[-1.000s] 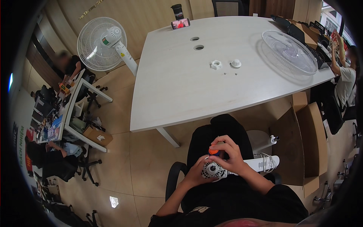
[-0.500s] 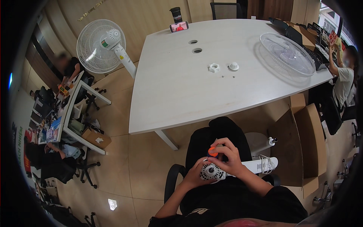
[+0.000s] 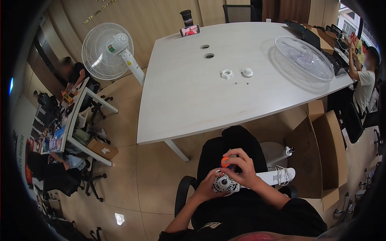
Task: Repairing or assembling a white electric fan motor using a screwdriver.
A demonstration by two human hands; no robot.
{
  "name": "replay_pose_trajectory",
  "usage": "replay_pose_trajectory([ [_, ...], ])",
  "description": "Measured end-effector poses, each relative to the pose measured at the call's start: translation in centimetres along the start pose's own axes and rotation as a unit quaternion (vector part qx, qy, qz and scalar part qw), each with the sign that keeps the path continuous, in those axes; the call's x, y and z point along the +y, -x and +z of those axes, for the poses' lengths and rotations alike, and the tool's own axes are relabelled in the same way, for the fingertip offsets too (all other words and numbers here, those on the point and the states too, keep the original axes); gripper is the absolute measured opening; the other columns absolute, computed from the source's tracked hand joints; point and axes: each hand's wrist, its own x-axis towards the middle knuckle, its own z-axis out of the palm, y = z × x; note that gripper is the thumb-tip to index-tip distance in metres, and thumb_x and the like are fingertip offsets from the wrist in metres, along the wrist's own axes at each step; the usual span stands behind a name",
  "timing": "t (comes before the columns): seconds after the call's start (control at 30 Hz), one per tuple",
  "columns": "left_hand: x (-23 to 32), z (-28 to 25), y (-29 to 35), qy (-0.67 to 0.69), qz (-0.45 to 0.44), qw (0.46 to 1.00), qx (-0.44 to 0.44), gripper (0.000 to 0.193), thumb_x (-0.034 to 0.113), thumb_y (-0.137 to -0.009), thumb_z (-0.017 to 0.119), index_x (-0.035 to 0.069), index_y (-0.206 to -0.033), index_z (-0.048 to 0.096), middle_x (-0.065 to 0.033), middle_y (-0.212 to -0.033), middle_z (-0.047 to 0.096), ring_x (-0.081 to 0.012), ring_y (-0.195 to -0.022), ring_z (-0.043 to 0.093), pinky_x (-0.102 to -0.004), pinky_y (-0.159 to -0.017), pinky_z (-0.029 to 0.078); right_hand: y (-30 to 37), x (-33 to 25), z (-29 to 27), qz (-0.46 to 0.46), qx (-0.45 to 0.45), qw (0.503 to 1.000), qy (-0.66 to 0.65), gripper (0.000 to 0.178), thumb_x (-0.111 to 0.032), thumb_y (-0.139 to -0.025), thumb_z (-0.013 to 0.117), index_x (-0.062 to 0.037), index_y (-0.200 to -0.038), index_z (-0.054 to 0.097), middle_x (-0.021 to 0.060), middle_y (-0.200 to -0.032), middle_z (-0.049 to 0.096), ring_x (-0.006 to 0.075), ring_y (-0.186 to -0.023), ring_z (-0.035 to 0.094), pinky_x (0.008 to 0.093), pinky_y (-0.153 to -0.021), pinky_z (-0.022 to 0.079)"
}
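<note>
The left hand (image 3: 207,187) is curled around the side of the white motor housing (image 3: 224,183), which sits at the lower centre of the frame with its slotted face turned up. The right hand (image 3: 243,170) pinches an orange-topped tool (image 3: 225,162) between thumb and fingers, just above the housing's upper edge; the tool's tip is hidden, so its seating cannot be confirmed. If the tool leans or is pressed unevenly, it may slip and strike the left hand's fingers close by. The housing and its white column (image 3: 267,176) lie across the lap without a firm rest: if the left hand relaxes, the assembly may roll. The coiled cord (image 3: 284,175) on the column, right of the hands, could catch and pull it askew. On the desk (image 3: 177,104), upper centre of the frame, two small dark pieces (image 3: 236,83) lie loose in front of the ring-shaped nut (image 3: 226,74) and white cap (image 3: 247,72); a knock to the desk could scatter them. The fan grille (image 3: 305,58), upper right, could slide if bumped.
</note>
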Motion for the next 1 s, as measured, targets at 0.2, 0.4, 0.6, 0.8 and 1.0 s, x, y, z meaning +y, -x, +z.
replay_pose_trajectory([
  [0.2, -0.49, 0.27, 0.07, -0.013, 0.019, 1.0, 0.014, 0.081, 0.034, -0.071, 0.096, 0.01, -0.133, 0.05, -0.0166, -0.15, 0.048, -0.0373, -0.136, 0.055, -0.0433, -0.112, 0.049, -0.59, -0.7, -0.39, -0.015, 0.018, 1.0, -0.005, 0.03, 0.004, -0.087, 0.075, -0.0029, -0.115, 0.07, 0.018, -0.124, 0.068, 0.0161, -0.083, 0.074, 0.0232, -0.06, 0.059],
  [0.4, -0.27, 0.16, -0.13, -0.006, 0.017, 1.0, 0.013, 0.081, 0.033, -0.071, 0.096, 0.011, -0.134, 0.049, -0.0157, -0.15, 0.048, -0.0367, -0.135, 0.056, -0.0431, -0.11, 0.05, -0.85, -0.68, -0.33, -0.009, 0.003, 1.0, 0.004, 0.031, 0.004, -0.084, 0.078, -0.002, -0.114, 0.072, 0.0148, -0.12, 0.071, 0.0133, -0.073, 0.073, 0.0224, -0.055, 0.057],
  [0.6, -0.14, 0.16, -0.07, -0.013, 0.006, 1.0, 0.008, 0.083, 0.033, -0.072, 0.096, 0.011, -0.136, 0.049, -0.0154, -0.149, 0.048, -0.0364, -0.134, 0.057, -0.0429, -0.11, 0.05, -0.39, -0.22, 0.36, -0.002, 0.023, 1.0, -0.005, 0.027, -0.001, -0.084, 0.082, -0.0044, -0.109, 0.073, 0.0121, -0.116, 0.068, 0.0139, -0.074, 0.072, 0.023, -0.055, 0.058],
  [0.8, -0.48, 0.24, 0.07, -0.003, 0.023, 1.0, 0.016, 0.083, 0.034, -0.072, 0.096, 0.011, -0.138, 0.051, -0.0174, -0.149, 0.048, -0.0373, -0.132, 0.058, -0.0435, -0.108, 0.051, -0.73, -0.75, -0.28, -0.016, -0.011, 1.0, -0.017, 0.026, 0.002, -0.087, 0.076, -0.0027, -0.113, 0.072, 0.0204, -0.126, 0.068, 0.0205, -0.09, 0.076, 0.0252, -0.061, 0.062],
  [1.0, -0.6, 0.3, 0.11, -0.018, -0.005, 1.0, 0.003, 0.082, 0.037, -0.073, 0.095, 0.011, -0.138, 0.051, -0.0182, -0.15, 0.048, -0.0375, -0.133, 0.057, -0.044, -0.109, 0.05, -0.51, -0.7, -0.41, 0.007, -0.035, 0.999, -0.008, 0.025, 0.002, -0.087, 0.076, -0.0025, -0.111, 0.072, 0.0208, -0.126, 0.068, 0.0197, -0.089, 0.076, 0.0254, -0.062, 0.062],
])
